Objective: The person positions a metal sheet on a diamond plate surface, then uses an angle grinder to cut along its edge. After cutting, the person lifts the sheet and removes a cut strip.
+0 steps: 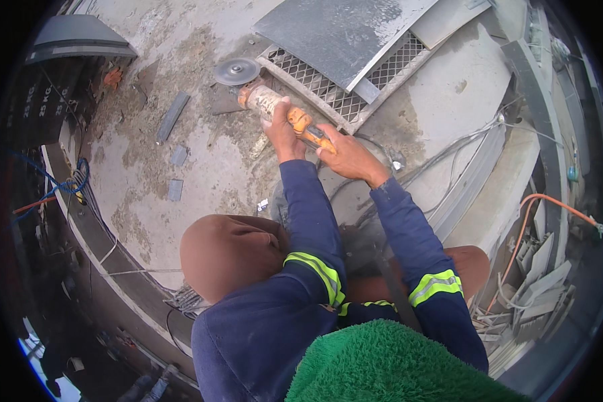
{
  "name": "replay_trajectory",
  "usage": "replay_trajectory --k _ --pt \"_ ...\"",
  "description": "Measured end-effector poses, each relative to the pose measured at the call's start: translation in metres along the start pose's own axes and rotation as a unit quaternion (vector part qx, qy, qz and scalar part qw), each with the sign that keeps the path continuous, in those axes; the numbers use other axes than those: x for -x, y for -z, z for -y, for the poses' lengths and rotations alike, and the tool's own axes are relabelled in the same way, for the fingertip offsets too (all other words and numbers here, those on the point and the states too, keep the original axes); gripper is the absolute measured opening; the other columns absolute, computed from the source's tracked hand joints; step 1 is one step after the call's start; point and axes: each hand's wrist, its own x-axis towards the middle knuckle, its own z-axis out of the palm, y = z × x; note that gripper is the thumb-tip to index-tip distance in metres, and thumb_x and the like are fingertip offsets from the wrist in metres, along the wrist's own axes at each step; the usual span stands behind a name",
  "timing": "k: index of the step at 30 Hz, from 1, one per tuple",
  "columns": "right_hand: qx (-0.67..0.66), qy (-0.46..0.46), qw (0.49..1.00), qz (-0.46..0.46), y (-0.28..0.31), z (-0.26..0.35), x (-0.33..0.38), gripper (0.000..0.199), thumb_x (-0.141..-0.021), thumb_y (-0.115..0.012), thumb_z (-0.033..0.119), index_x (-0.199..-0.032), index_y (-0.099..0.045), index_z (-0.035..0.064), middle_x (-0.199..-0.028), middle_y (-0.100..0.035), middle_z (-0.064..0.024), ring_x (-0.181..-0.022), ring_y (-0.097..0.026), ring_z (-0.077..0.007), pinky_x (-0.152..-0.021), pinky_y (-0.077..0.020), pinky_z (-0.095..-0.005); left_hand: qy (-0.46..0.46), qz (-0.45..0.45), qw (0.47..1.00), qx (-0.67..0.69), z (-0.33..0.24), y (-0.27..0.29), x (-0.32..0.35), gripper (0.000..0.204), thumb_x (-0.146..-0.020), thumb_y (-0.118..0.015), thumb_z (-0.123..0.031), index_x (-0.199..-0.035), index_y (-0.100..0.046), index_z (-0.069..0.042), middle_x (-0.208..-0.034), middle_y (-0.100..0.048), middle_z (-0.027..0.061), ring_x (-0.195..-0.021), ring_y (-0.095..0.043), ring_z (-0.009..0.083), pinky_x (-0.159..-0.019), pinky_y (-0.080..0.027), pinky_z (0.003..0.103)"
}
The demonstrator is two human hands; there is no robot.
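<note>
An orange angle grinder with a dusty pale body and a cutting disc is held out in front of me. My left hand is wrapped round the middle of its body, and my right hand grips the rear end. The disc lies above the dusty floor, left of a metal mesh grate. On that grate rests a large dark grey slab, apart from the disc. Whether the disc is spinning cannot be made out.
Grey offcut strips lie on the stained floor to the left. Cables run along the right, near an orange hose and a heap of broken pieces. Blue cord hangs at the left edge; dark stacked packages stand beyond.
</note>
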Motion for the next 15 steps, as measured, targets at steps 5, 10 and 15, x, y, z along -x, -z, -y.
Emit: replay_trajectory --k 5,10,15 --pt "0.02 0.023 0.997 -0.067 -0.009 0.003 -0.026 0.07 -0.105 -0.071 0.039 -0.162 -0.05 0.0047 -0.128 -0.075 -0.0354 -0.123 -0.071 -0.0537 -0.105 -0.0548 -0.0571 0.005 -0.018 1.0 -0.018 0.004 -0.012 -0.02 0.039 -0.093 -0.081 -0.011 -0.125 -0.062 0.002 -0.104 -0.07 0.0091 -0.083 -0.075 0.0209 -0.07 -0.064 0.038" --pt "0.006 0.002 0.998 -0.065 -0.005 0.006 -0.063 0.068 -0.105 -0.071 0.039 -0.161 -0.051 0.0074 -0.128 -0.075 -0.0347 -0.123 -0.071 -0.0534 -0.104 -0.0557 -0.0562 0.009 -0.018 1.0 -0.013 0.002 -0.027 -0.058 0.044 -0.092 -0.083 -0.01 -0.128 -0.062 0.003 -0.107 -0.072 0.0106 -0.084 -0.075 0.0217 -0.071 -0.064 0.038" --pt "0.012 0.008 0.996 -0.093 -0.009 0.015 -0.096 0.065 -0.105 -0.072 0.036 -0.16 -0.051 0.0102 -0.123 -0.077 -0.0323 -0.118 -0.073 -0.0548 -0.098 -0.0581 -0.0556 0.027 -0.003 1.0 -0.008 -0.005 -0.034 -0.092 0.046 -0.091 -0.083 -0.007 -0.129 -0.06 0.003 -0.106 -0.072 0.0108 -0.083 -0.074 0.0212 -0.069 -0.062 0.038"
